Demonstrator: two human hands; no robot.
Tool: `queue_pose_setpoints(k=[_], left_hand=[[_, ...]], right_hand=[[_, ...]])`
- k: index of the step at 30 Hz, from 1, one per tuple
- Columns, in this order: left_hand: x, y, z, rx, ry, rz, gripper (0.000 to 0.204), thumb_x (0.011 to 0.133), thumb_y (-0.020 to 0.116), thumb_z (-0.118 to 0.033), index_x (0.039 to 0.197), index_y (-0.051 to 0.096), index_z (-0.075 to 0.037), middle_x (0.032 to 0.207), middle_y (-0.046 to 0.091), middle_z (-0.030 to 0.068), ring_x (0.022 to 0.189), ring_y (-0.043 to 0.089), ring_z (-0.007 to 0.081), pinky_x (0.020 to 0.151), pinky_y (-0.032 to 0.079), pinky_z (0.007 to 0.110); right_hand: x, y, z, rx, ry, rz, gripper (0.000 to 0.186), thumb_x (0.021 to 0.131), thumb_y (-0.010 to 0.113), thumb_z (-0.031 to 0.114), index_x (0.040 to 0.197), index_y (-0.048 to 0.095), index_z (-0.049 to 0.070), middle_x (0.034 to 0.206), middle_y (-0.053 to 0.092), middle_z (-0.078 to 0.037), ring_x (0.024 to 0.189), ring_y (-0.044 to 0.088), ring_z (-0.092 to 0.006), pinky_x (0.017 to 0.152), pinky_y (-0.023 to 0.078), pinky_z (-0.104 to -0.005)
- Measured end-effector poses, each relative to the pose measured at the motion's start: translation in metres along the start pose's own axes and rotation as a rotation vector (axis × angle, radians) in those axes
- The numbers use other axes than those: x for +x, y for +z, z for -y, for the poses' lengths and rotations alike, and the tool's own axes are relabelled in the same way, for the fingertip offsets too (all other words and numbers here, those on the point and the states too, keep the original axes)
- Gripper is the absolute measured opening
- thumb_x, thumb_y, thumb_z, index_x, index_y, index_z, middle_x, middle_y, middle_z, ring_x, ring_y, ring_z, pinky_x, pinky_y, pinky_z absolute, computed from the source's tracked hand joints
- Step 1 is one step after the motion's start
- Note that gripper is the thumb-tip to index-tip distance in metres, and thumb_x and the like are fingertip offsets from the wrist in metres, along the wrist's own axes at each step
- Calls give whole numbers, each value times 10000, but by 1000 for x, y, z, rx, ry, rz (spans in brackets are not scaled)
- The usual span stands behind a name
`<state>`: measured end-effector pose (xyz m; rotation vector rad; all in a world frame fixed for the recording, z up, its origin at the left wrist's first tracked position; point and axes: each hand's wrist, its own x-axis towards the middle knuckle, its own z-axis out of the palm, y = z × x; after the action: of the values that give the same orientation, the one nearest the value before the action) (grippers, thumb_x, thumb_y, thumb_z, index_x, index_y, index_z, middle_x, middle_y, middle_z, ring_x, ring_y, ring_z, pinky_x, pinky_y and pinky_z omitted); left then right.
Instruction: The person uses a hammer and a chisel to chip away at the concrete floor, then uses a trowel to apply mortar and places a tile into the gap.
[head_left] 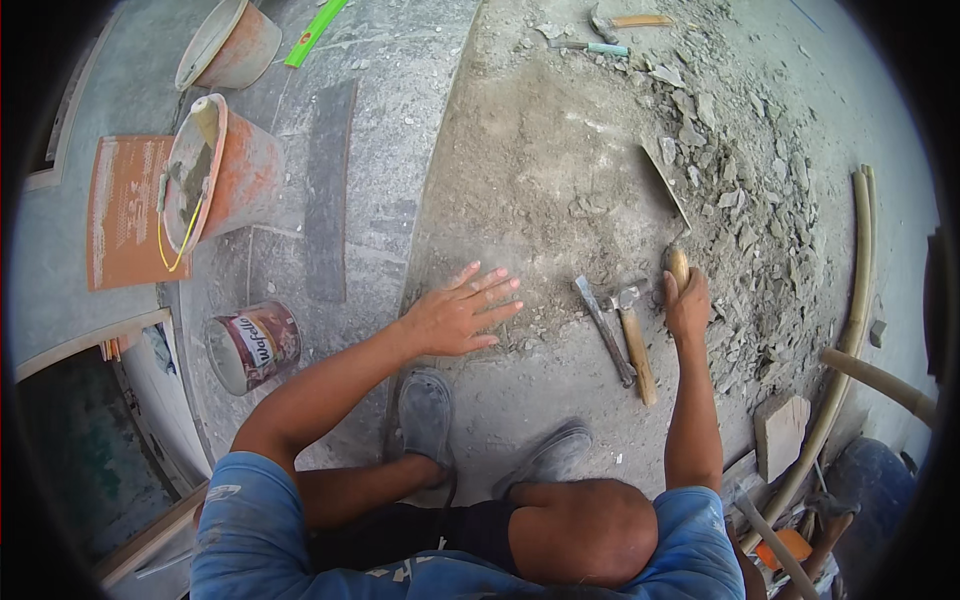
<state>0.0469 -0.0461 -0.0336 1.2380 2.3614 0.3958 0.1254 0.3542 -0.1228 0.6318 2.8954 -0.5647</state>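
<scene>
My right hand [688, 303] is wrapped round the wooden handle of a trowel [664, 188], whose thin blade is turned edge-up and points away over the broken ground. With its fingers spread, my left hand [462, 312] hovers at or rests on the dusty surface [530, 180]; contact is unclear. Between my hands lie a flat metal chisel [605, 332] and a hammer [636, 350] with a wooden handle, close together. Right of the trowel spreads a heap of grey rubble [760, 250].
At the left stand an orange bucket [240, 175] with grey mix inside, another bucket [240, 50] and a tin [253, 346]. A dark flat strip [330, 190] and a green level [314, 32] lie beyond. Far tools include another hammer [640, 20]. Bamboo poles [858, 260] line the right.
</scene>
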Motion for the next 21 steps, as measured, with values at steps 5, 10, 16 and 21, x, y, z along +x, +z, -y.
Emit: queue_pose_setpoints(k=[5, 10, 16, 21], left_hand=[[-8, -27, 97, 300, -602, -524, 761, 965, 450, -472, 1488, 209, 25, 1554, 171, 247, 1457, 118, 388, 1172, 96, 512], [74, -58, 157, 260, -1021, -541, 801, 979, 321, -564, 1497, 168, 28, 1572, 118, 232, 1467, 72, 371, 1184, 63, 486], [153, -68, 69, -49, -147, -419, 777, 982, 280, -579, 1494, 208, 1, 1568, 186, 184, 1458, 144, 346, 1191, 63, 478], [89, -84, 196, 190, -907, -726, 841, 969, 268, -602, 1491, 160, 50, 1561, 117, 263, 1465, 79, 375, 1185, 39, 487]], right_hand=[[-11, -46, 79, 613, 199, 158, 412, 897, 662, 314, 1080, 495, -14, 780, 623, -161, 717, 645, -285, 638, 495, -387], [-22, -23, 122, 752, 29, 18, 458, 897, 679, 286, 1176, 497, -27, 742, 594, -88, 585, 552, -120, 540, 461, -302], [-39, -51, 119, 1067, 153, 83, 342, 928, 607, 219, 1162, 501, -6, 800, 571, -60, 672, 555, -91, 591, 454, -247], [-57, -71, 126, 1341, 149, 92, 366, 931, 555, 126, 1239, 383, 31, 992, 590, -104, 683, 589, -137, 617, 490, -269]])
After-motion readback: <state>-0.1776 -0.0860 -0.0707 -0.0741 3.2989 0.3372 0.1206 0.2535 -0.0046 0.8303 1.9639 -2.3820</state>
